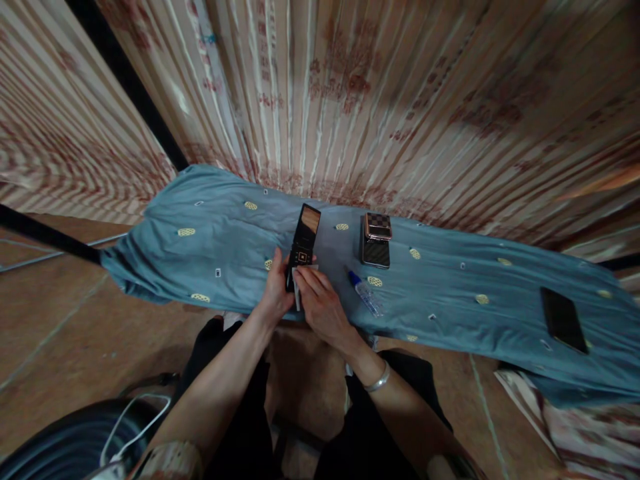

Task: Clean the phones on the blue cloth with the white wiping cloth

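Note:
An unfolded black flip phone point(307, 225) stands over the blue cloth, its screen half pointing away from me and its keypad facing up. My left hand point(277, 288) grips the lower half from the left side, thumb along the edge. On the keypad's lower part, my right hand point(323, 303) presses a thin white wipe point(297, 298) with its fingers together; whether it is paper or fabric I cannot tell. The lowest keys are hidden under the fingers. To the right of my right hand lies a clear small bottle point(369, 297) with a blue top.
A checkered folded phone point(379, 225) rests on a dark flat device point(375, 253) behind the bottle. Far right lies a black smartphone point(564, 320). A blue patterned cloth point(230, 247) covers the narrow table. Behind hangs a striped curtain point(350, 100); a white cable point(131, 437) loops at lower left.

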Demonstrator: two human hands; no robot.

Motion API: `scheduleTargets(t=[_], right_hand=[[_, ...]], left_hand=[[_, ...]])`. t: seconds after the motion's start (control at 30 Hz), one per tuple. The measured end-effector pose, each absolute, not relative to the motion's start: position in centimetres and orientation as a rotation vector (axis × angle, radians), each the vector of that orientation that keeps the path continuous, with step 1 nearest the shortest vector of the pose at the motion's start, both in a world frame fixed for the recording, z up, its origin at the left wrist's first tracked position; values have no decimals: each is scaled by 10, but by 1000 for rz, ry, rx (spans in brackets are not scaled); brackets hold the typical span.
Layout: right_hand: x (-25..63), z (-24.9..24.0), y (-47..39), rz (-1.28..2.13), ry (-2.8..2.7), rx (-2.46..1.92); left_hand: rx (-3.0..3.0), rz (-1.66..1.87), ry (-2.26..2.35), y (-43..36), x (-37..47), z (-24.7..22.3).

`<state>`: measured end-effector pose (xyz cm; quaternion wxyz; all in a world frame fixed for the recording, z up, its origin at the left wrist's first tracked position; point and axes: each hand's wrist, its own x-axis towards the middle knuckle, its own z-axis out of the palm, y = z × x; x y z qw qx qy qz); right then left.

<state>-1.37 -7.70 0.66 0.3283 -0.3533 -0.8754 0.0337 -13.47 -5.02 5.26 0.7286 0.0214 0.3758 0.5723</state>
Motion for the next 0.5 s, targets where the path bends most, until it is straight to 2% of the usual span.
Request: scheduleTargets(t=[0.3, 0.5], right_hand=[[-12, 8, -57, 42, -2186, -996], [-10, 1, -52, 46, -2169, -1047]], left_hand=[[42, 1311, 815, -54, -122, 29], [52, 1311, 788, -52, -130, 31]])
